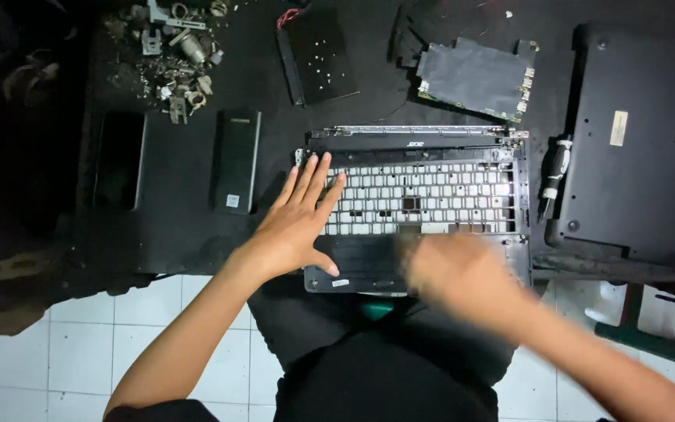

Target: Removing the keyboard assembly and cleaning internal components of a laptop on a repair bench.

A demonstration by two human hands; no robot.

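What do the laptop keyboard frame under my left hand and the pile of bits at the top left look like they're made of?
Keyboard frame: probably matte black plastic; thin moulded grid of empty key openings, no shine. Pile of bits: likely bare metal; grey, glinting brackets and screws. Left hand rests flat on the frame.

Black laptop palmrest frame (423, 205), empty keyboard grid showing white, lies flat at table's near edge

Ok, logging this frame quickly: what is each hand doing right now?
Left hand: open, flat on the laptop frame, holding nothing.
Right hand: motion-blurred over the frame; state cannot be told.
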